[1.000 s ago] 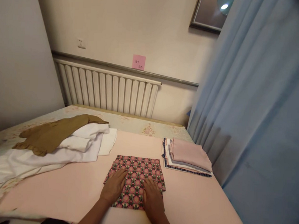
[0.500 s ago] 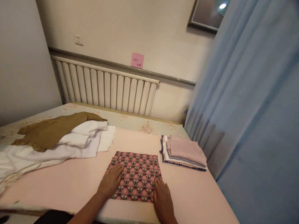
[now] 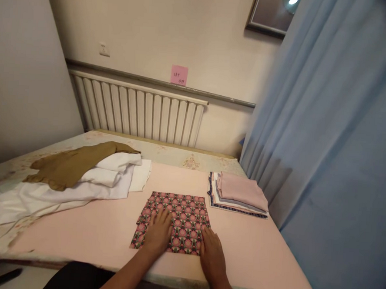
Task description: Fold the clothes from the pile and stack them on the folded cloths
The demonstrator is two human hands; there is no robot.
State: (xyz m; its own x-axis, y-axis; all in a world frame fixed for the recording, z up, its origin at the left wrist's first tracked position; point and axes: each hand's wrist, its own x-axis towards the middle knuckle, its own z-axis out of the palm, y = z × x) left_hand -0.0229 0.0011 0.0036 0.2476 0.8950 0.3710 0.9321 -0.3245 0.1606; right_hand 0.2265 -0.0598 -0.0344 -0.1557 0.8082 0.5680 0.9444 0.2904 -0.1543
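Note:
A folded patterned cloth (image 3: 184,224), dark with pink flowers and green bits, lies flat in front of me. My left hand (image 3: 158,230) rests palm down on its left part, fingers stretched out. At the cloth's right edge lies my right hand (image 3: 211,252), its fingers extended and its fingertips touching the border. Neither hand grips anything. Whether the cloth is a garment or a plain piece of fabric I cannot tell. The pink sheet (image 3: 248,257) spreads beneath it.
To the right sits a stack of folded fabrics (image 3: 242,193), pink on top. Loose white cloth (image 3: 65,200) and a brown garment (image 3: 80,164) lie heaped at left. A blue curtain (image 3: 312,125) hangs at right; a radiator (image 3: 139,110) runs behind the bed.
My left hand has shifted right, from the cloth's left edge further onto its surface. My right hand stays at the right edge. The view has tilted slightly.

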